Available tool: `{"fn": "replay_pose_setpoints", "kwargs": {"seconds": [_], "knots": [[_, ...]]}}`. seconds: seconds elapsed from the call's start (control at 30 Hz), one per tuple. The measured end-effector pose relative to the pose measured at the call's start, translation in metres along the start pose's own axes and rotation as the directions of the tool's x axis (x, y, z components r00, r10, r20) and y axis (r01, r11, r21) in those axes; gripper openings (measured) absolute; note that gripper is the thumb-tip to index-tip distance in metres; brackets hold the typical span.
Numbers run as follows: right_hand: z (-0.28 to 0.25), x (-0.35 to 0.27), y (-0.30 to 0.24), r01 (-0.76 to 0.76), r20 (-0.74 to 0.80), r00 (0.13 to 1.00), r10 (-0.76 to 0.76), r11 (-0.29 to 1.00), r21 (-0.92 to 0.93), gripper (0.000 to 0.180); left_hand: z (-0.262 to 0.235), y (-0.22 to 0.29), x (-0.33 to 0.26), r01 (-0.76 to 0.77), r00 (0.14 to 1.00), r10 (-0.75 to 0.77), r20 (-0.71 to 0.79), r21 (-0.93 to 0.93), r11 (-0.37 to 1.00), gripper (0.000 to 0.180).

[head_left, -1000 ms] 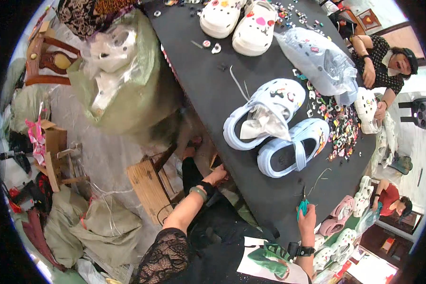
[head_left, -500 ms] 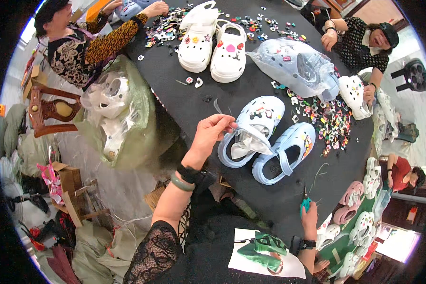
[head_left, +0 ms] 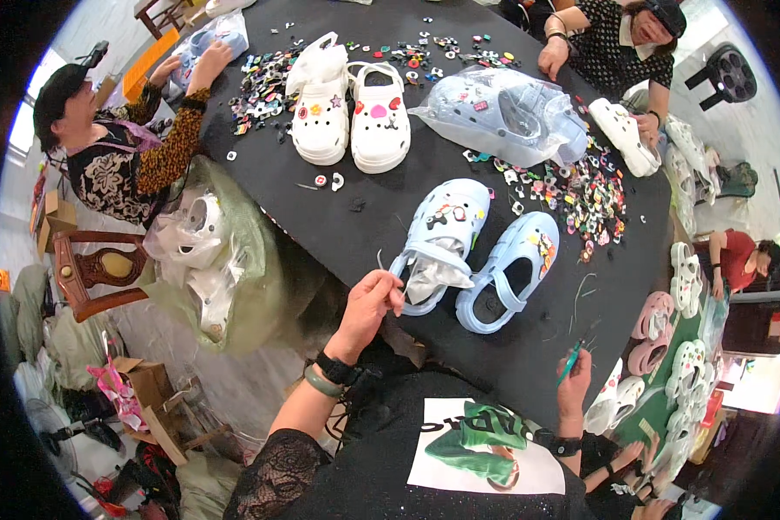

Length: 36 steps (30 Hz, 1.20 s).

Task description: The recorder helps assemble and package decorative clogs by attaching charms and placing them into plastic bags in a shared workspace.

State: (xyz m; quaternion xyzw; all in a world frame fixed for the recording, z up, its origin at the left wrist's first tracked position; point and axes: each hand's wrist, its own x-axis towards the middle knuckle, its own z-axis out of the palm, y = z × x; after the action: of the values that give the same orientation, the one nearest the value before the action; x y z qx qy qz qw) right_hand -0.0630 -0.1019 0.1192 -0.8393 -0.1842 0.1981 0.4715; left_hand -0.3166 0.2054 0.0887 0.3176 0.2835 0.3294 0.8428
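1. Overhead, the left hand is seen pinching a thin plastic tie at the near end of the left pale blue clog – beside its mate on the black table.
2. Right hand, near edge, is closed around a teal tool.
3. Possibly the tie slips – thin, barely gripped.

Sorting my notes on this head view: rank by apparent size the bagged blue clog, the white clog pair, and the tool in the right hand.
1. Bagged blue clog
2. White clog pair, close behind; fisheye bending makes this unsure
3. Green-handled tool
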Motion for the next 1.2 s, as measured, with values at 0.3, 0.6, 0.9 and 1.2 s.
{"fn": "replay_pose_setpoints", "kwargs": {"seconds": [0.3,0.6,0.9,1.2], "knots": [[0.098,0.019,-0.132,0.328,0.849,0.491,-0.192,0.944,0.024,0.042,-0.006,-0.004,0.012,0.048,0.999,-0.047,0.014,-0.134,0.99,0.021],[0.154,0.042,-0.126,-0.199,0.969,0.068,0.239,0.955,-0.221,0.048,-0.013,-0.02,-0.002,-0.08,0.997,0.083,0.005,-0.239,0.968,0.022],[0.166,0.054,-0.146,-0.008,0.983,-0.037,0.178,0.984,-0.179,0.045,0.006,0.012,-0.036,-0.151,0.935,0.203,0.291,-0.191,0.97,0.025],[0.139,0.067,-0.129,0.088,0.967,-0.158,0.198,0.979,-0.185,0.042,-0.013,0.006,-0.055,0.149,0.989,-0.126,0.08,-0.591,0.793,0.027]]}}
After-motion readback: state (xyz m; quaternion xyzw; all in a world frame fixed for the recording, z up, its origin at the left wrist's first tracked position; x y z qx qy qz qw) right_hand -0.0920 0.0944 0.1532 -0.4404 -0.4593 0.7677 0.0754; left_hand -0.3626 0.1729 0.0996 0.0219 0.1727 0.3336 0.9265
